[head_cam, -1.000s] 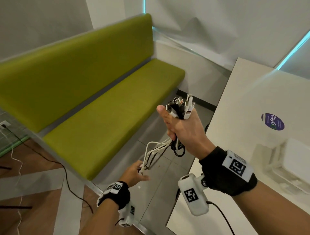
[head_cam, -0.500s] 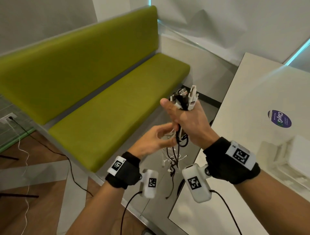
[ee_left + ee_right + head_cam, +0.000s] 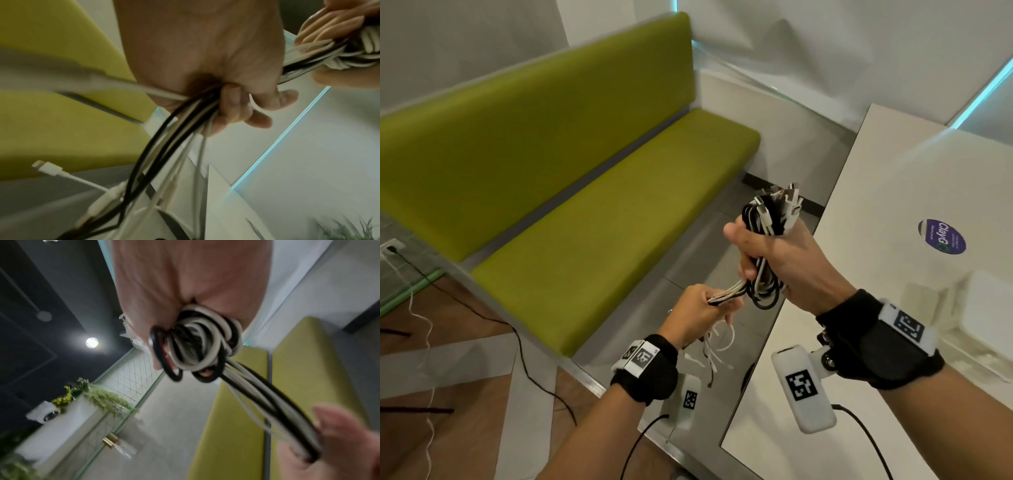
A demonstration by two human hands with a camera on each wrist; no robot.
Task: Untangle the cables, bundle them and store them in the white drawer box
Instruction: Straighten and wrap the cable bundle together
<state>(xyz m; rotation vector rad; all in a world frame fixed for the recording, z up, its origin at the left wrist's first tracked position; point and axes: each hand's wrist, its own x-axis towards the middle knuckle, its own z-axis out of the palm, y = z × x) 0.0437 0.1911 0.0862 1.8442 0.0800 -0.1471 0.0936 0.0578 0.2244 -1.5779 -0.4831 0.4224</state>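
A green bench [image 3: 585,192] runs beside a white table [image 3: 876,212]. Above the floor between them, the right hand [image 3: 784,260] grips looped black and white cables [image 3: 767,226], plugs upward. The left hand [image 3: 698,315], just below, clutches their trailing strands.

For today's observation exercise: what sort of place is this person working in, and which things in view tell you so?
Probably a café or office lounge: a long green upholstered bench stands along the wall, beside a white table bearing a round purple sticker, and a planter of greenery sits nearby.
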